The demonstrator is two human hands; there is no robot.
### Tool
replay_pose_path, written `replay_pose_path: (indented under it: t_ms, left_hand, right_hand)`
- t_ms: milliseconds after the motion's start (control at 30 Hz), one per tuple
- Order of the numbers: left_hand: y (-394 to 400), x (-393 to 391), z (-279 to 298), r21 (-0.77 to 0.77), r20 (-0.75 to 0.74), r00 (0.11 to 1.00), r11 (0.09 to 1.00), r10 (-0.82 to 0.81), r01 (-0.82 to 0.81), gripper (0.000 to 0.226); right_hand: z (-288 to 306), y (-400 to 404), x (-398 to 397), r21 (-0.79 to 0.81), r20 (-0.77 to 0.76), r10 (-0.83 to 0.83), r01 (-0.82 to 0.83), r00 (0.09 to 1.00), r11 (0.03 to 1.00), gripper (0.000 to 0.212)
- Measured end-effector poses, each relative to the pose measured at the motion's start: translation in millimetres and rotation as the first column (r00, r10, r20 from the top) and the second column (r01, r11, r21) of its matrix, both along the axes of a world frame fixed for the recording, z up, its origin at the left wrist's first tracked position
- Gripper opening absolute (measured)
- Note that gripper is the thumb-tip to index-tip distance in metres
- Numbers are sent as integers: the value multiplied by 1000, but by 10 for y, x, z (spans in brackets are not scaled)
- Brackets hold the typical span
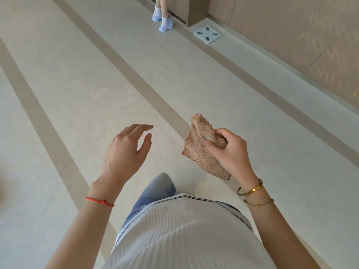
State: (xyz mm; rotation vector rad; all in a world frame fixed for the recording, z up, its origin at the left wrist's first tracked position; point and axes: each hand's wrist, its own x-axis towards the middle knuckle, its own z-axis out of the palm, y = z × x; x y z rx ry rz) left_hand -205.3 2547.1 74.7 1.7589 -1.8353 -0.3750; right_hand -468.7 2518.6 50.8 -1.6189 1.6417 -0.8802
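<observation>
— Tan terry cloth (202,152), folded into a thick pad, up at waist height in the right grip (231,152), well clear of the pale floor with beige stripes (77,74). Why carried like that?

— Folded, probably, to give a firm wiping face, and lifted to stay clean on the way to the next surface. Hard to say more from one view.

— And the hold itself?

— Closed round the upper fold: thumb pressed against the near face, fingers (223,133) curled over the top edge, pinching the layers together. Lower corner hanging free below the palm, toward the wrist with the gold bangle and thin chain (250,189).

— And the left grip (124,150)?

— Wide and empty. Fingers loosely spread, thumb apart from them, touching nothing, out in front at about the same height and well apart from the cloth. Thin red string (100,201) round that wrist. Perhaps meant to take a corner or help refold, perhaps only out for balance; cannot tell which.

— Anything nearby to wipe?

— No bench in view. Only a white square bathroom scale (207,33) far ahead on the floor, beside the beige wall panelling (291,45), with another person's feet in pale blue shoes (163,22) near it. Blue denim knee (159,187) forward between the arms, so judged mid-stride.
</observation>
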Motion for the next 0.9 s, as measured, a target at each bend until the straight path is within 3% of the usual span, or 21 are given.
replay_pose_path:
  t_ms: [400, 900]
  left_hand:
    - [-2382, 177, -163, 19, -13, 1000, 1000, 11, -11, 25]
    - [-5573, 171, -70, 29, 21, 987, 987, -159, 159, 24]
  right_hand:
    - [-184, -2443, 173, 1, 11, 17, -17, 1000, 1000, 17]
    - [-88, -5314, 125, 4, 21, -105, 104, 994, 995, 16]
